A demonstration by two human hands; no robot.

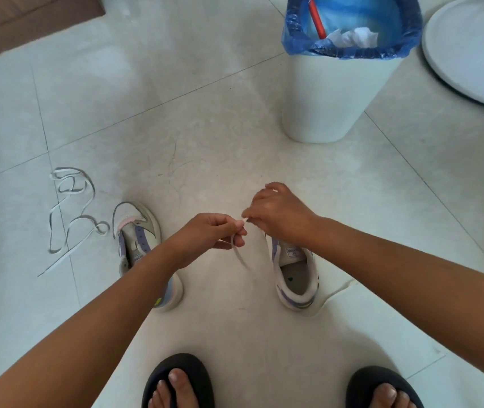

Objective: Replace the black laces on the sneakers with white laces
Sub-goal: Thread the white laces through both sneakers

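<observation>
Two white and purple sneakers stand on the tiled floor, toes pointing away from me. No lace shows in the left sneaker (136,237), and my forearm covers its heel. The right sneaker (295,275) lies partly under my right hand. Both hands hold one white lace (239,251) above the floor between the shoes. My left hand (208,237) pinches the lace, which hangs down from it. My right hand (276,213) pinches the lace's tip just right of the left fingers. A second white lace (71,213) lies in loose loops left of the left sneaker.
A white bin (332,95) with a blue liner stands beyond the right sneaker. A round white tabletop (467,48) is at the far right, a brown cardboard box (23,19) at the top left. My feet in black slippers (179,384) are at the bottom.
</observation>
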